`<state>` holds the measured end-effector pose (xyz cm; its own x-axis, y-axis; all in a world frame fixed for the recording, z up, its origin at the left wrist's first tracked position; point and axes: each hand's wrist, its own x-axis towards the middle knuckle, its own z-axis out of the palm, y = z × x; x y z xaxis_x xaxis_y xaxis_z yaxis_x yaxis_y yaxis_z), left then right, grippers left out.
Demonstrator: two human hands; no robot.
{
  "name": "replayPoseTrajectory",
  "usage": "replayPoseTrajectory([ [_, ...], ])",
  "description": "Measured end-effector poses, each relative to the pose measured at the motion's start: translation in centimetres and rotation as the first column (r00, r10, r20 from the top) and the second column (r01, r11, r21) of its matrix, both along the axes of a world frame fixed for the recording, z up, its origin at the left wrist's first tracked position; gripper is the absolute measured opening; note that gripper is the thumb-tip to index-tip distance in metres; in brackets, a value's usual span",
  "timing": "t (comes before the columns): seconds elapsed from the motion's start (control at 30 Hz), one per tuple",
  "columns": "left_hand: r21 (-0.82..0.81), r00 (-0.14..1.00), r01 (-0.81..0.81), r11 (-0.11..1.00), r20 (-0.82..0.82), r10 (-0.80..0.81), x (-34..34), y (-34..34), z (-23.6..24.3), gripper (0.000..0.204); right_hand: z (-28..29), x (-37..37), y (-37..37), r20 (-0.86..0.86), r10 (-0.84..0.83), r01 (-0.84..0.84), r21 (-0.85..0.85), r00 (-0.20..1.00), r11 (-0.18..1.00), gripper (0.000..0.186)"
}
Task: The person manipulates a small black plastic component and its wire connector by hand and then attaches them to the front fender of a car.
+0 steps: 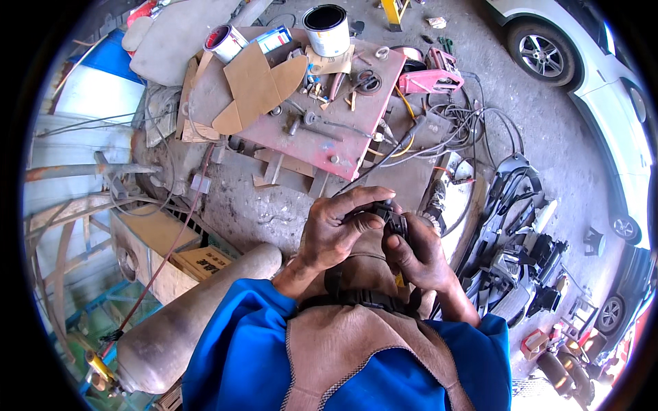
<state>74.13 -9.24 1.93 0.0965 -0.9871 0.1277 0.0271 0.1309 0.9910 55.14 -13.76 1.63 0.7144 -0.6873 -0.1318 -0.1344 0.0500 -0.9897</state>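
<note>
At the far left a grey gas cylinder [199, 315] lies slanted along the floor, and above it in the view stands the reddish worktop [260, 140], carrying a cut piece of brown cardboard [257, 82] and an open white can [327, 34]. The person's left hand [332, 229] rises from a blue sleeve [236, 322], its forearm slanting up and to the right, wrist slightly bent, the back of the hand facing outward. Its fingers are closed in a pinch on a small black part [389, 214], the index finger stretched over the top and the thumb pressing from below. The part is in mid-air between both hands, in front of the brown apron [349, 335] and apart from the worktop. The right hand [421, 253] comes from the lower right, forearm angled up and to the left, its fingers curled narrowly around the part's right end with the thumb pointing up against it. Farther right lie a heap of black car parts [517, 246] and, beyond, a white car [603, 82].
</note>
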Motion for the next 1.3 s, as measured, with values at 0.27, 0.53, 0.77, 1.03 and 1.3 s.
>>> replayPoseTrajectory([
  [0.27, 0.028, 0.986, -0.025, 0.999, -0.166, 0.03, 0.2, -0.3, 1.2, 0.034, 0.2, 0.8, 1.5, 0.07, -0.337, 0.337, -0.382, 0.939, 0.861, 0.027],
  [0.53, -0.081, 0.996, 0.023, 0.996, 0.087, -0.016, 0.5, -0.4, 3.3, 0.043, 1.4, 1.6, 0.1, 0.295, -0.365, 0.443, -0.262, 0.883, 0.858, 0.036],
  [0.77, -0.178, 0.975, 0.04, 0.983, 0.223, 0.001, 0.6, -0.8, 4.0, 0.043, 1.9, 2.0, -0.3, 0.348, -0.253, 0.372, -0.336, 0.903, 0.865, 0.028],
  [1.03, -0.174, 0.965, 0.031, 0.984, 0.262, 0.016, 0.6, -1.0, 3.8, 0.038, 1.8, 3.4, 0.5, 0.441, -0.339, 0.418, -0.095, 0.831, 0.903, 0.019],
  [1.3, -0.239, 0.936, 0.001, 0.971, 0.342, 0.083, 0.6, -1.5, 3.4, 0.035, 1.1, 4.9, 0.6, 0.403, -0.501, 0.58, -0.094, 0.765, 0.809, 0.018],
])
